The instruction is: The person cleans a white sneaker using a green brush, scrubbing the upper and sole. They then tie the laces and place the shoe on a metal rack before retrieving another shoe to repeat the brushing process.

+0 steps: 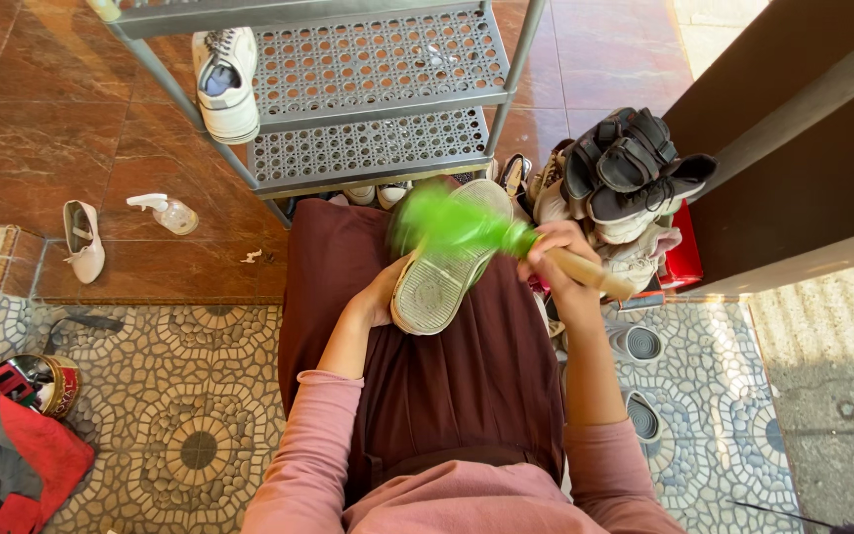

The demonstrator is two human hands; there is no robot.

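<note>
A pale shoe [447, 272] lies sole-up on my lap over a dark maroon skirt [457, 376]. My left hand [383, 294] grips the shoe from the left side near its heel. My right hand [555, 259] is closed on the wooden handle of a brush [585, 272]. The brush's green bristled head [447, 220] is blurred over the front of the sole.
A grey perforated metal shoe rack [373, 89] stands ahead, holding a white sneaker [226, 81]. A pile of dark sandals and shoes [625, 178] sits at right beside a dark wall. A white flat shoe [84, 240], spray bottle [165, 211], tin [46, 381] and red cloth [37, 460] lie left.
</note>
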